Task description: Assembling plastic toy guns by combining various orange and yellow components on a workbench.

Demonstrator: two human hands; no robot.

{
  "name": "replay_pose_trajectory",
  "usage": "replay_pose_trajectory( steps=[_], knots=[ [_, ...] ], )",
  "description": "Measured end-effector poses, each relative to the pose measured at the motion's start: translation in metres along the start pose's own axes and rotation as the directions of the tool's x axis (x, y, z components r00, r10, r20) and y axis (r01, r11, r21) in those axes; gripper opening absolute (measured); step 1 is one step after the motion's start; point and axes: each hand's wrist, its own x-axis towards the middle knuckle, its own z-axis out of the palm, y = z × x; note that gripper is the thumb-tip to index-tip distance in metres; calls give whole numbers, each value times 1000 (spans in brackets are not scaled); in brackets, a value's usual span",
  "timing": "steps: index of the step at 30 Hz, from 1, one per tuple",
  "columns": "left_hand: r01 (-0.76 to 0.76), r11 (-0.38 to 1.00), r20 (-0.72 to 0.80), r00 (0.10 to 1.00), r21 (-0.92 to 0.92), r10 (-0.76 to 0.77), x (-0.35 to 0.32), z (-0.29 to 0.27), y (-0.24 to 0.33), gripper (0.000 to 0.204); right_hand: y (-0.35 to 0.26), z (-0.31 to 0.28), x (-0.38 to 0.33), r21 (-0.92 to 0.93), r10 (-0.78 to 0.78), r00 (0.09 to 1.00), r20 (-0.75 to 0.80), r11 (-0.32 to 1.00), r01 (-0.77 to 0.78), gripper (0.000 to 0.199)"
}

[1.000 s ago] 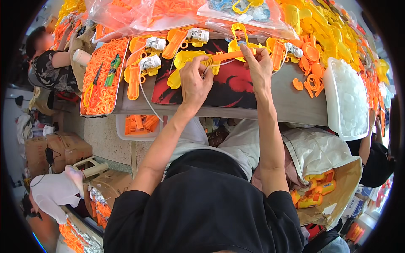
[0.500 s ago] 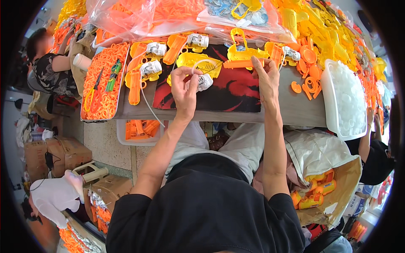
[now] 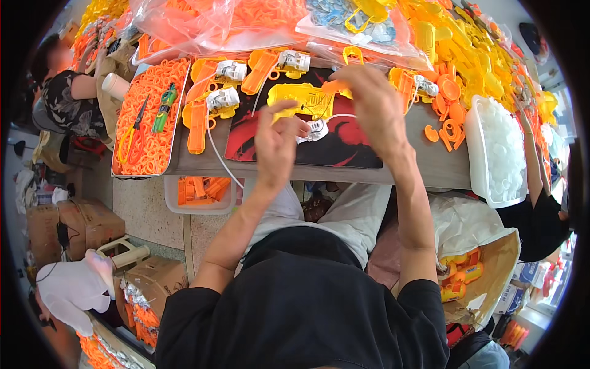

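Observation:
My left hand (image 3: 275,144) is over the left half of a black-and-red mat (image 3: 246,138), fingers apart, with nothing seen in them. Beside its fingertips lies a white mechanism (image 3: 317,131) with a thin white tube (image 3: 341,115) curving right. Just beyond is a yellow half-shell (image 3: 301,101) with dark thin wires. My right hand (image 3: 378,111), smeared by motion, hovers over the mat's right side. An orange bar (image 3: 334,86) shows at its fingertips; whether they grip it is hidden. A yellow frame (image 3: 352,55) is partly covered behind that hand.
Several orange-and-yellow assemblies (image 3: 261,71) line the table's back. At left, a tray of orange rings (image 3: 144,114) carries scissors (image 3: 136,135) and green cutters (image 3: 165,109). A tub of clear parts (image 3: 499,154) stands right, near orange discs (image 3: 452,91). Other people work at both sides.
My left hand has let go of the white tube loop, which now lies to the right. My right hand has come nearer the mat's middle, covering most of the orange bar.

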Motion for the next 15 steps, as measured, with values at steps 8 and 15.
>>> replay_pose_trajectory(
  steps=[8,15],
  knots=[
    [450,892,58,891,25,-451,28,-52,2,58,-71,36,-63,135,32,994,103,990,-46,37],
    [-58,912,81,996,407,28,16,-24,4,71,-60,49,-96,-61,670,742,30,742,-668,31]
  ],
)
